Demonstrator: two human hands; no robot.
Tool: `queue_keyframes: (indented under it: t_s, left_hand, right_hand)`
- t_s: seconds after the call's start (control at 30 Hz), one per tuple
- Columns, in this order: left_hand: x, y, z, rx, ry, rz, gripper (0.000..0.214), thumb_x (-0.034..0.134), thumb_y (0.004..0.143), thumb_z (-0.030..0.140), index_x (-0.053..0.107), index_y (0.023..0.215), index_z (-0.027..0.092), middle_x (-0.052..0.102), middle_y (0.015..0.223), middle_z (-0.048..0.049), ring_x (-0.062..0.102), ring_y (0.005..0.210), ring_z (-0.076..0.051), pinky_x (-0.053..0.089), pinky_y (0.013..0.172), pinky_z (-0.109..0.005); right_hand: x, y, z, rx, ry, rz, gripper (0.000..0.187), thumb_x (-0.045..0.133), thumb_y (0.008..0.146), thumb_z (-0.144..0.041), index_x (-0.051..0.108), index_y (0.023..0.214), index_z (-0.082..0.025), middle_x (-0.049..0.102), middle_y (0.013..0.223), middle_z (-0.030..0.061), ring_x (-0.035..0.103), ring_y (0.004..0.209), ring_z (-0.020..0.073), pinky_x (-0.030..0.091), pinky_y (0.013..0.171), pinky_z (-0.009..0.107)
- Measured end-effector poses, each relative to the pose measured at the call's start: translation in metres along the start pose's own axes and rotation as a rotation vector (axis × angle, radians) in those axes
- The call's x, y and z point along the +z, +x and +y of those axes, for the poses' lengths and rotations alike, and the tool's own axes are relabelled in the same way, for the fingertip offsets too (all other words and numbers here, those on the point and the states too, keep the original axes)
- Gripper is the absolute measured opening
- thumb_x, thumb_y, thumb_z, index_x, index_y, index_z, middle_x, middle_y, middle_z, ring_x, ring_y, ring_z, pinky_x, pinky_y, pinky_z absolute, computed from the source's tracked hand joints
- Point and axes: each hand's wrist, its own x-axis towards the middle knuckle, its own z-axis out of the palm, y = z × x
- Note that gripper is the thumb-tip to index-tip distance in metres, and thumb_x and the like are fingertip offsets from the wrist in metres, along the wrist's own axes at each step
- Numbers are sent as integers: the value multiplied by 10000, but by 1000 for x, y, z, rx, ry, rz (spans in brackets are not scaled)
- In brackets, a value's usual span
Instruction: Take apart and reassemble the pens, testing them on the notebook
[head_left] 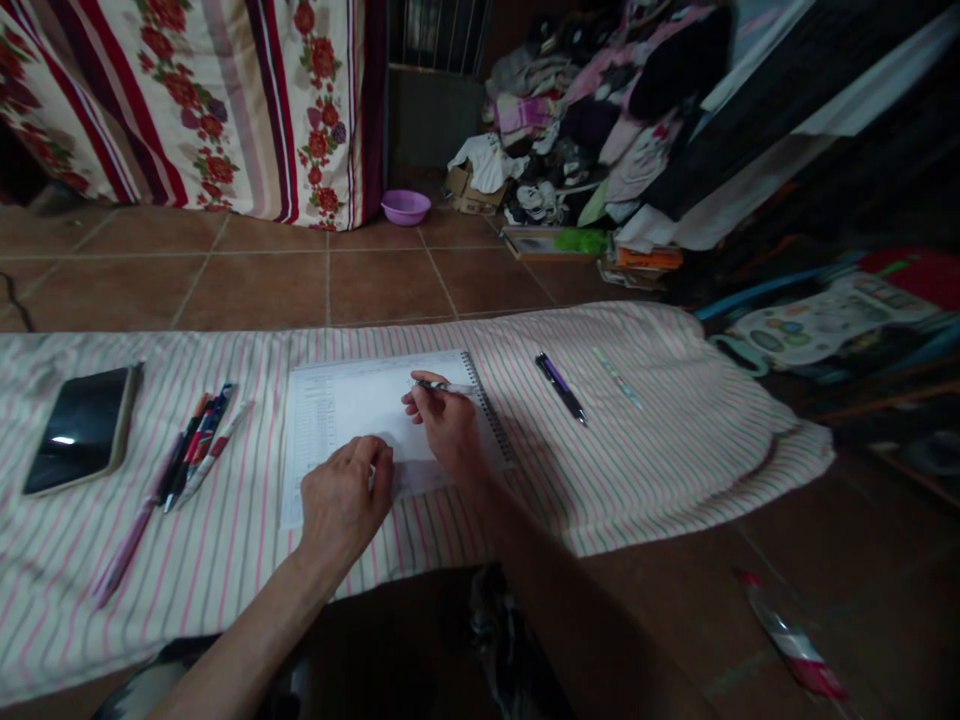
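A spiral-bound notebook [375,395] lies open at a white page, its coil along the right edge and a printed or written column at the left. My right hand [450,425] pinches a pen [439,385] with a dark and pale patterned barrel over the upper right of the page. The pen lies at a slant in the fingers; whether its tip touches the paper, I cannot tell. My left hand [349,490] rests with curled fingers on the lower part of the page, and nothing shows in it.
A striped cloth [420,545] covers the low table. Left of the notebook lie several pens [199,440] and a dark-screened tablet or phone [79,430]. Rightward are a purple-black pen [561,388] and a pale ruler-like strip [616,377]. Beyond, a purple basin [406,207] stands on the tiled floor.
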Motion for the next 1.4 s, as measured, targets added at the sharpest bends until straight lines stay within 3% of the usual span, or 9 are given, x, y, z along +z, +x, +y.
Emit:
queue_keyframes:
  t_s: [0.1, 0.27, 0.43, 0.53, 0.77, 0.87, 0.93, 1.03, 1.4]
  left_hand:
    - [2, -2, -1, 77, 48, 44, 215, 368, 893, 265, 563, 841, 192, 636, 795, -24, 588, 755, -176, 376, 562, -271]
    - [10, -3, -6, 229, 89, 122, 204, 412, 868, 239, 576, 961, 162, 617, 1000, -94, 541, 933, -229, 448, 762, -333]
    - [17, -5, -10, 282, 137, 70, 234, 421, 865, 242, 576, 1010, 144, 602, 1062, -125, 535, 978, -251, 449, 819, -379]
    - [17, -6, -11, 298, 169, 59, 245, 421, 865, 243, 575, 1023, 137, 604, 1072, -128, 536, 989, -258, 448, 817, -381]
    - [19, -8, -13, 329, 200, 97, 241, 431, 861, 245, 584, 1012, 136, 618, 1074, -132, 545, 995, -267, 450, 803, -383]
    - [20, -8, -13, 337, 211, 109, 246, 437, 857, 243, 585, 1023, 137, 620, 1082, -136, 545, 1009, -275, 451, 800, -391]
    - [21, -9, -13, 337, 220, 115, 248, 437, 857, 241, 586, 1025, 136, 619, 1088, -140, 547, 1012, -281, 452, 796, -400]
    - [22, -9, -12, 338, 223, 127, 247, 434, 857, 237, 589, 1021, 139, 621, 1086, -144, 553, 1006, -285, 457, 786, -407]
    - [24, -8, -12, 364, 261, 140, 249, 441, 855, 240, 590, 1023, 132, 621, 1090, -140, 550, 1006, -279, 452, 780, -390]
  right_hand:
    - [-13, 0, -5, -11, -128, 40, 291, 479, 827, -422, 605, 947, -189, 645, 722, 27, 581, 593, 117, 493, 554, 234]
    - [-42, -3, -11, -142, -267, 200, 301, 465, 813, -475, 587, 780, -201, 609, 887, 72, 570, 768, 153, 485, 616, 239]
    - [-87, -4, -13, -42, -287, 260, 306, 363, 865, -408, 563, 873, -177, 583, 673, 13, 539, 548, 113, 449, 567, 236]
    - [-125, 1, -19, -30, -438, 418, 317, 400, 840, -398, 557, 994, -170, 606, 670, 14, 557, 562, 132, 438, 562, 244]
    - [-247, 19, -15, 166, -1245, 406, 327, 518, 784, -381, 628, 1013, -173, 699, 801, 81, 633, 772, 217, 426, 643, 283]
    - [-295, 26, 2, 312, -1414, 371, 307, 510, 788, -360, 666, 973, -172, 697, 896, 114, 634, 832, 248, 435, 654, 311]
    - [-315, 28, 13, 408, -1444, 354, 321, 518, 779, -360, 678, 978, -166, 688, 947, 134, 633, 854, 268, 442, 656, 329]
    - [-326, 31, 24, 443, -1437, 327, 337, 516, 769, -371, 691, 974, -169, 679, 981, 144, 636, 847, 272, 452, 648, 337]
    - [-315, 50, 46, 542, -1416, 250, 320, 526, 728, -361, 714, 942, -213, 693, 957, 131, 642, 840, 268, 465, 639, 332]
